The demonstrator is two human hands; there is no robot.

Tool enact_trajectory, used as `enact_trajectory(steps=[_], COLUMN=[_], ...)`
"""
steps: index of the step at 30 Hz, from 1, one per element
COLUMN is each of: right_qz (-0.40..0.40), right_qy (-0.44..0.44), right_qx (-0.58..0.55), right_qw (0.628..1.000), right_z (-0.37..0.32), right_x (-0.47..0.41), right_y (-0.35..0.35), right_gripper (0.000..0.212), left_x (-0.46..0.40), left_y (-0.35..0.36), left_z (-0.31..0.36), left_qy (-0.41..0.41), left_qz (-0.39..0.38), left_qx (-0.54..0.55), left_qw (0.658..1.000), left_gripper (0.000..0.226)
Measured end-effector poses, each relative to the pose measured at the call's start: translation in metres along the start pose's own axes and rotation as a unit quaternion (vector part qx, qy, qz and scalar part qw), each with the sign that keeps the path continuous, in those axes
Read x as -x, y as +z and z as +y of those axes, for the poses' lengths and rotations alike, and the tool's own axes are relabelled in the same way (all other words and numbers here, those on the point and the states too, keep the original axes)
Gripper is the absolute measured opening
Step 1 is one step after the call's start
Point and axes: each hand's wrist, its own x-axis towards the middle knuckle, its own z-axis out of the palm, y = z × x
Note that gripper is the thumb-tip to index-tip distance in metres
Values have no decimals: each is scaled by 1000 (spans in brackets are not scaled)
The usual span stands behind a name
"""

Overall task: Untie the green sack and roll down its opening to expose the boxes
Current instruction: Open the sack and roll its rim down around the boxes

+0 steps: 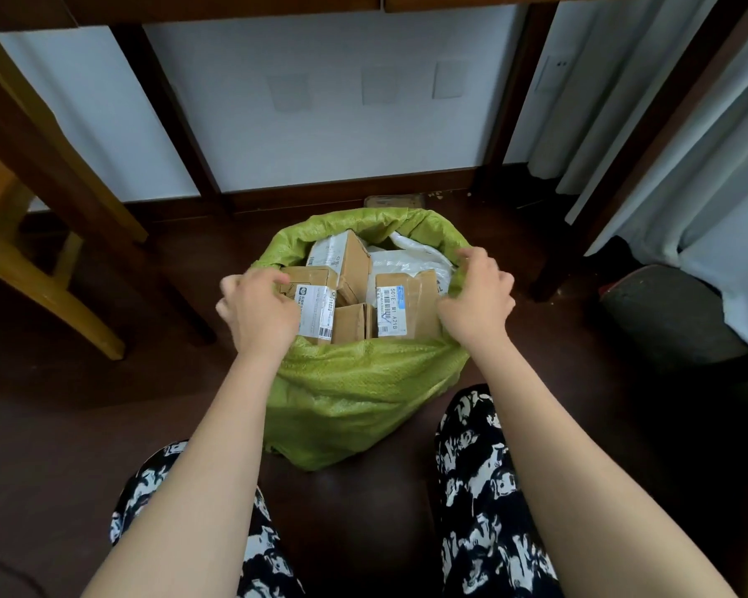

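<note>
We see a green sack (355,394) of coarse woven plastic with a slight sheen, matt brown cardboard boxes (400,306) with glossy paper labels, a crinkled white plastic bag (411,261), dark polished wood floor (61,403)

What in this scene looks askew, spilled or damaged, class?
Nothing is spilled or visibly damaged. The cardboard boxes sit jumbled at different angles inside the green sack, beside a white plastic parcel. Both hands grip its rim.
</note>
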Motion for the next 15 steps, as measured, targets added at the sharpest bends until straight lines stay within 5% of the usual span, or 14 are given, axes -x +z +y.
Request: enact_trajectory(steps=[5,11,13,15], right_qz=[-205,-296,-277,-217], right_qy=[22,35,4,-55], right_qx=[216,364,360,315], right_qw=[954,882,891,922], right_z=[16,8,-7,-19], right_x=[-4,-6,-14,-29], right_y=[3,8,4,1], right_gripper=[87,108,105,81], left_x=[-6,-14,-14,-13], left_y=[5,-1,-4,-2], left_z=[-18,-10,4,15], left_qy=[-20,-46,10,106], left_qz=[-174,-305,-287,-257], left_qx=[-140,-303,-342,-276], left_qw=[975,902,895,920], left_gripper=[53,114,105,77])
